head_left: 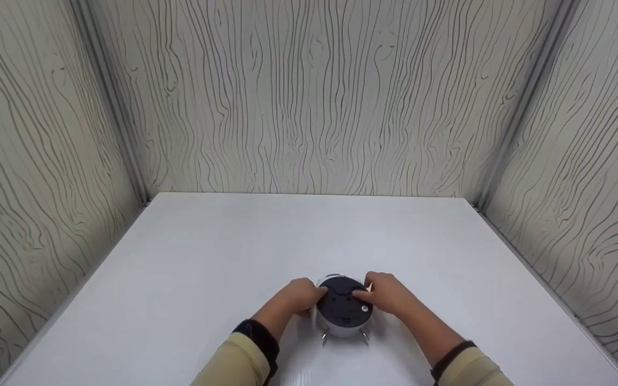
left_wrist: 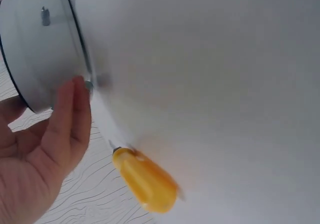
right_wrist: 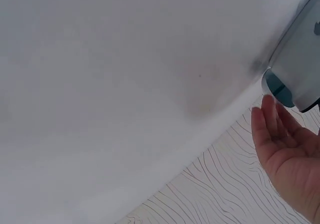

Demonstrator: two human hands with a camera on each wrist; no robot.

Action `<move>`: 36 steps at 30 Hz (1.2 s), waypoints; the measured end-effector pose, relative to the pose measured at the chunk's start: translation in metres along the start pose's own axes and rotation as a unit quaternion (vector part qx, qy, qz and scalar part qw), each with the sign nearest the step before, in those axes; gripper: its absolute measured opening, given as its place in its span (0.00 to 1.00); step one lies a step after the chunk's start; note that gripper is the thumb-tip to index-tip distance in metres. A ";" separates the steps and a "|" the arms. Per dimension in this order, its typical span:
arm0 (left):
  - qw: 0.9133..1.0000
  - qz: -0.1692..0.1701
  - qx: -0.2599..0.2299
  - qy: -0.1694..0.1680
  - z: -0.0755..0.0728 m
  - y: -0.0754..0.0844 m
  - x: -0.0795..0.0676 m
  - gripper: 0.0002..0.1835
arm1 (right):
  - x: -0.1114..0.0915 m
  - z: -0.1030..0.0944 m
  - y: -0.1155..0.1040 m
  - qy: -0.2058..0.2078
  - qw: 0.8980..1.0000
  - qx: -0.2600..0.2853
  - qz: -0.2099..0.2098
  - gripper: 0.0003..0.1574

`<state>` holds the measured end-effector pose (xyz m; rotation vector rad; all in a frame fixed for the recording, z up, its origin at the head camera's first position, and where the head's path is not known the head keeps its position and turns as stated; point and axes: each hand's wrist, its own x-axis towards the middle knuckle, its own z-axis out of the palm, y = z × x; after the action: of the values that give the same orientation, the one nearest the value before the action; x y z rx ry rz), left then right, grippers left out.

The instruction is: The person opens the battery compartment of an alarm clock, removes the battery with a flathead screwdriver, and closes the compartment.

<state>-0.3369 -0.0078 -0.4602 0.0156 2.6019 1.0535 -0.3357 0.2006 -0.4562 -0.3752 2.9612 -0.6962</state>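
A round white alarm clock (head_left: pixel 344 313) with a black back lies face down on the white table, its two short metal feet turned towards me. My left hand (head_left: pixel 301 295) grips its left side, thumb on the black back and fingers along the white rim, as the left wrist view shows on the clock's casing (left_wrist: pixel 42 49). On the other side my right hand (head_left: pixel 388 292) holds the clock, thumb pressed on the back. In the right wrist view several fingers sit beside a shiny dark teal bell (right_wrist: pixel 278 88); that thumb is hidden there.
A tool with a yellow handle (left_wrist: pixel 146 179) and a thin metal shaft, seemingly a screwdriver, lies on the table in the left wrist view. Wood-grain patterned panels (head_left: pixel 309 96) rise behind and on both sides of the white table (head_left: pixel 207 241).
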 end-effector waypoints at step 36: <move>0.965 0.189 0.178 -0.046 -0.007 -0.009 -0.020 0.57 | -0.016 -0.006 -0.020 -0.080 0.979 -0.061 -0.175 0.46</move>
<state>-0.3195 -0.0216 -0.4558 0.6516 2.7251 0.6533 -0.3165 0.1898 -0.4410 -0.9325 2.8177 -0.4849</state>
